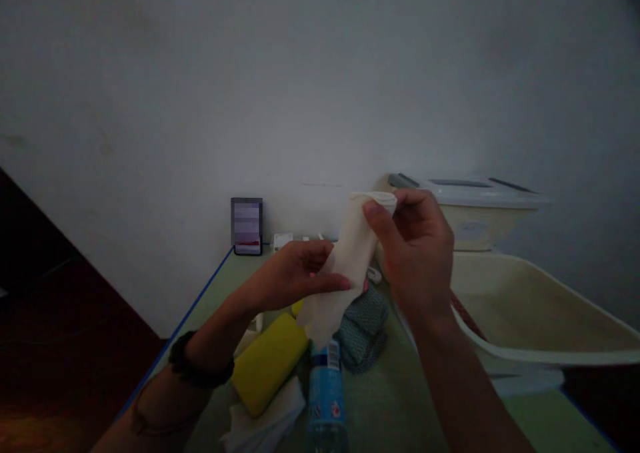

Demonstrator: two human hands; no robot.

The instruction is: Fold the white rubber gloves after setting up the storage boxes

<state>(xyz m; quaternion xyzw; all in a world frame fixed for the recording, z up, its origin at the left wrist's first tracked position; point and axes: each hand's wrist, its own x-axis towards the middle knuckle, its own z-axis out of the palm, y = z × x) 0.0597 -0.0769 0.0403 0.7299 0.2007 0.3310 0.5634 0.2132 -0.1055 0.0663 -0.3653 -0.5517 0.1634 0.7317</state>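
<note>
A limp, cream-white latex glove (345, 253) hangs between my hands, rolled cuff up and ragged lower end down. My right hand (417, 253) pinches the cuff between thumb and fingers. Lower down, my left hand (295, 273) grips the glove's middle, thumb in front and most fingers behind it. Just beneath the dangling end stands or lies a clear bottle with a blue label (326, 390); which, I cannot tell. A yellow sponge-like block (273, 363) is left of the bottle, and a grey-green knitted cloth (365, 326) is to its right.
A large cream basin (540, 300) occupies the table's right side, with a lidded storage box (465, 213) behind it. A phone (247, 226) leans on the wall at the back left. White crumpled cloth (270, 420) lies near the front. Blue trim marks the table's left edge.
</note>
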